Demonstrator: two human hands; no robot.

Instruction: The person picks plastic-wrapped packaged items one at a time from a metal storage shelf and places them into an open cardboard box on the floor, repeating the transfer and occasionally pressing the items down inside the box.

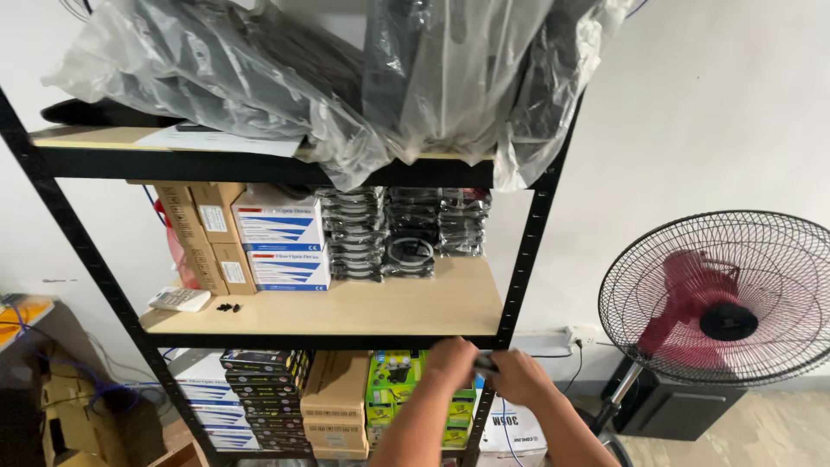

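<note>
My left hand (pixel 451 361) and my right hand (pixel 519 377) meet at the front right corner of a black metal rack, just under its wooden middle shelf (pixel 424 307). Together they grip a small dark object (pixel 484 364) held against the rack's right upright post (pixel 519 277). What the object is stays unclear. Behind my left forearm stand green and yellow boxes (pixel 393 389) on the lower shelf.
The middle shelf carries blue and white boxes (pixel 281 238), brown cartons (pixel 203 229), bagged coiled cables (pixel 406 229) and a white remote (pixel 179 299). Plastic-wrapped dark items (pixel 346 78) fill the top shelf. A standing fan with red blades (pixel 722 298) is at the right.
</note>
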